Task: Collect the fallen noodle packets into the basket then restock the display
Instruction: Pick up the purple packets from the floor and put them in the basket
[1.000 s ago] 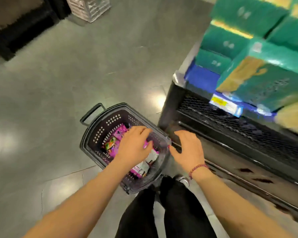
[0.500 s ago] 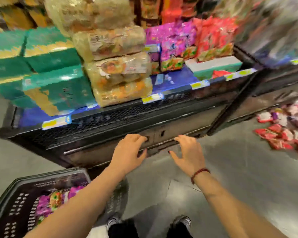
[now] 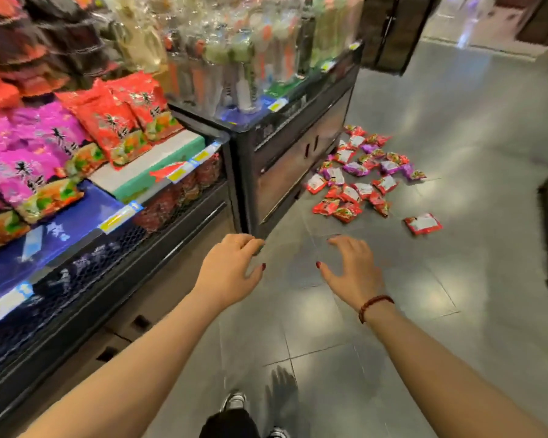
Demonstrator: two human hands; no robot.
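In the head view, a black display [image 3: 282, 159] is seen running along the left side, its corner reaching toward the middle of the frame. Both arms are held out in front of the display's lower panel. The left hand [image 3: 228, 270] is raised just beside the display's corner, palm down, with its fingers [image 3: 250, 243] loosely bent and nothing held in them. The right hand [image 3: 351, 270] is raised to the right of the display, above the tiled floor [image 3: 456, 279], with its fingers [image 3: 339, 241] spread and relaxed and nothing held. A red bead bracelet [image 3: 374, 306] is worn on the right wrist.

The fallen noodle packets [image 3: 358, 175], red and purple, are scattered in a heap on the floor against the display's far right end, well apart from both hands. One red packet [image 3: 423, 223] lies on its own, slightly nearer than the heap and farther out from the display.

On the display's shelf, stacked magenta packs [image 3: 29, 153] are seen at the left, with red packs [image 3: 121, 121] beside them. A shoe [image 3: 234, 401] is seen at the bottom of the frame, on the floor in front of the display.
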